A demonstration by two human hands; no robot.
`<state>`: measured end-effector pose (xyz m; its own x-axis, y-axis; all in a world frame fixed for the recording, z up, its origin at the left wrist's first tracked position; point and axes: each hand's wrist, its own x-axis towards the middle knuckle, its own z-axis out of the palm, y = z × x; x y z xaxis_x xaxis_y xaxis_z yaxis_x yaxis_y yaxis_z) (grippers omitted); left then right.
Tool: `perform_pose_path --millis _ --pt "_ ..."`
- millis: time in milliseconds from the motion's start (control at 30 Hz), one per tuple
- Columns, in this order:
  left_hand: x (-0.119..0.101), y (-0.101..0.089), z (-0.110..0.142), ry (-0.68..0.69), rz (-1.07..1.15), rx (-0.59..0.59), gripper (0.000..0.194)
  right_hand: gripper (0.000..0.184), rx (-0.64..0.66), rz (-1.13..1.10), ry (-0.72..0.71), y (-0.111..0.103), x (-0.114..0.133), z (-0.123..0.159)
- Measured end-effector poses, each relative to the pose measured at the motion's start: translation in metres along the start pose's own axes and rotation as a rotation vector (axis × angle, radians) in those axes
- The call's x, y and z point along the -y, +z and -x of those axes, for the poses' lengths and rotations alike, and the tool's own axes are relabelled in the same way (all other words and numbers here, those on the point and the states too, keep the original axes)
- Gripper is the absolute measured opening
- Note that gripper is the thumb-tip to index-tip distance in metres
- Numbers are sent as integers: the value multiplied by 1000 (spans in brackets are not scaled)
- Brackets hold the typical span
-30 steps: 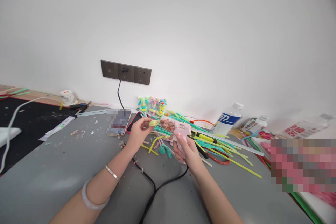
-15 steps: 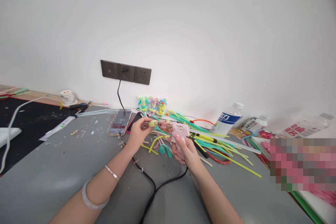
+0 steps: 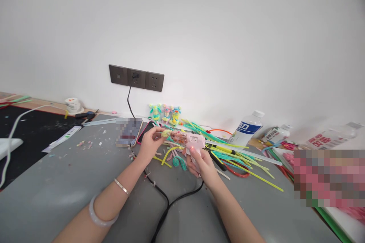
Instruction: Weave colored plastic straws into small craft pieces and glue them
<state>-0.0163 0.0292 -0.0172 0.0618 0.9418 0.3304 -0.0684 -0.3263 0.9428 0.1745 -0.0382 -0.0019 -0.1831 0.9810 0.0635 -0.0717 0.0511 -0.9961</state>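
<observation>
My right hand (image 3: pixel 199 162) is wrapped round the handle of a pink hot glue gun (image 3: pixel 195 141), its small light glowing red near my thumb. The gun's stained nozzle end points left. My left hand (image 3: pixel 153 139) pinches a small yellow-green fuzzy piece (image 3: pixel 166 133), which sits right at the nozzle; whether they touch I cannot tell. A clear glue stick (image 3: pixel 256 154) runs out from behind the gun to the right. Below the nozzle lies a coiled teal pipe cleaner (image 3: pixel 179 162), with a bent yellow one (image 3: pixel 167 154) beside it.
Several colourful fuzzy figures (image 3: pixel 165 114) stand by the wall. Loose pipe cleaners (image 3: pixel 242 159) and black-handled pliers (image 3: pixel 218 160) lie to the right, near a white bottle (image 3: pixel 246 128). Phones (image 3: pixel 132 131) rest at left. A black cable (image 3: pixel 168 209) crosses the grey table (image 3: pixel 71 186).
Both hands stay almost still, with the glue gun and the yellow-green piece held nose to tip. The view has shifted very slightly.
</observation>
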Motion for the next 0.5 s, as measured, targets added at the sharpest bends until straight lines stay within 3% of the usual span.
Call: perform_pose_path --millis 500 --pt "-3 1 0 -36 24 -42 26 51 -33 29 -7 -3 13 2"
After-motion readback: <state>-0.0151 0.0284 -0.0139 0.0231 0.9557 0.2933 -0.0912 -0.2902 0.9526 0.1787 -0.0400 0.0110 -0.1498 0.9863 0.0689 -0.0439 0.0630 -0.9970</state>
